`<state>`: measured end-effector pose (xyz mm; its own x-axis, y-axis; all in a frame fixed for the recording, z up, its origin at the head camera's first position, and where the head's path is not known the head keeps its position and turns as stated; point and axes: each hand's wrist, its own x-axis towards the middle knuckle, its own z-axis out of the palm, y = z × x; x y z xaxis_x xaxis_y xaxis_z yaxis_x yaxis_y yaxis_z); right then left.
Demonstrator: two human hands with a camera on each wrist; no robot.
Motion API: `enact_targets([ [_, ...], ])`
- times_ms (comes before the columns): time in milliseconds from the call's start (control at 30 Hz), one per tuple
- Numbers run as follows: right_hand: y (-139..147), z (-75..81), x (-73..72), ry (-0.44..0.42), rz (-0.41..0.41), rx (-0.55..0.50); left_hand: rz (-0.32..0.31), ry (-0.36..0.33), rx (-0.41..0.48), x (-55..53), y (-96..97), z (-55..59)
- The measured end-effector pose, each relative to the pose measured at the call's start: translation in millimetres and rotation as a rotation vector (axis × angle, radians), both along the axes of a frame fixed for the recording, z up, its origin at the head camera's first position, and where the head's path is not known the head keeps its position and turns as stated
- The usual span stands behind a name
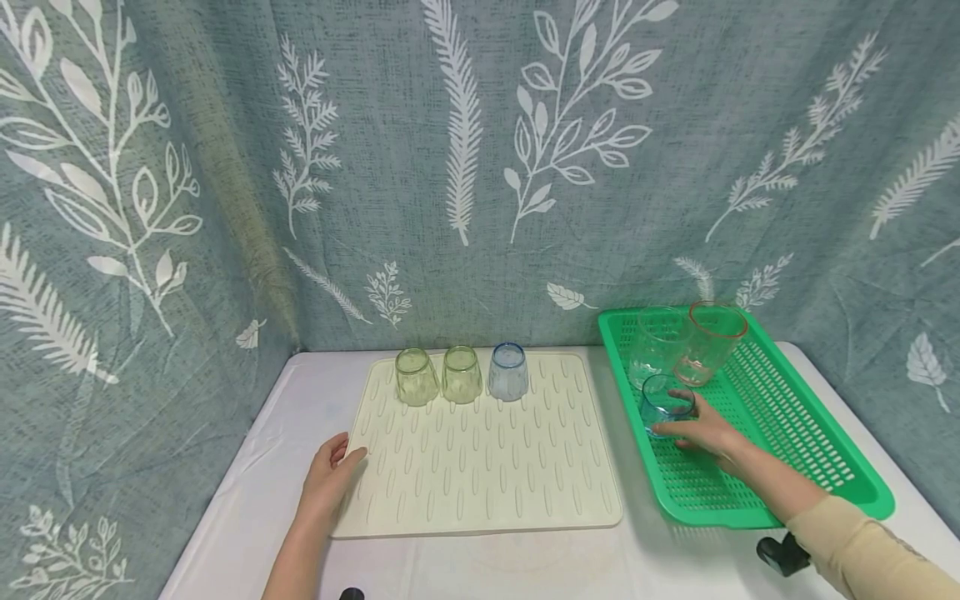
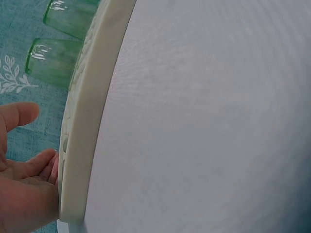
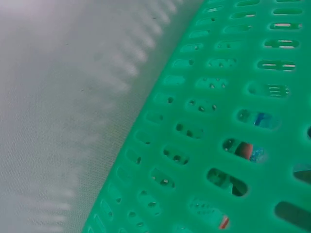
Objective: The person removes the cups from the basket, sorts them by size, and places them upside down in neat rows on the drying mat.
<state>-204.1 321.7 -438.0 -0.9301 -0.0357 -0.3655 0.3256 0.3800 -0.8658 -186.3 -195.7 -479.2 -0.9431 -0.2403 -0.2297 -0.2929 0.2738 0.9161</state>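
One blue glass [image 1: 657, 407] is located inside the green basket [image 1: 723, 517], beside the basket's left edge. The right hand [image 1: 707, 431] grasps the glass from its right side, thumb toward the front edge, fingers toward the back. The glass is probably light, rigid, slippery and fragile; hold the side wall with moderate, even pressure, below the rim. The left hand [image 1: 328, 469] is relaxed and unclenched at the left edge of the mat [image 1: 525, 487].

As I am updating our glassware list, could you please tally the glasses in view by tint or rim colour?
Green glasses: 2
Blue glasses: 2
Clear glass: 1
Red-rimmed glass: 1
Total: 6
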Motion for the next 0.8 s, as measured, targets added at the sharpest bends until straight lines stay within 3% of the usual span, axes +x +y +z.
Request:
enact_targets([
  [267, 1.4, 8.5, 3.8, 0.041, -0.018, -0.075, -0.022, 0.011, 0.023, 0.6, -0.7, 1.6],
  [800, -12.7, 47.6, 16.1, 0.159, -0.101, -0.288, -0.01, 0.01, 0.002, 0.0, -1.1, -0.9],
])
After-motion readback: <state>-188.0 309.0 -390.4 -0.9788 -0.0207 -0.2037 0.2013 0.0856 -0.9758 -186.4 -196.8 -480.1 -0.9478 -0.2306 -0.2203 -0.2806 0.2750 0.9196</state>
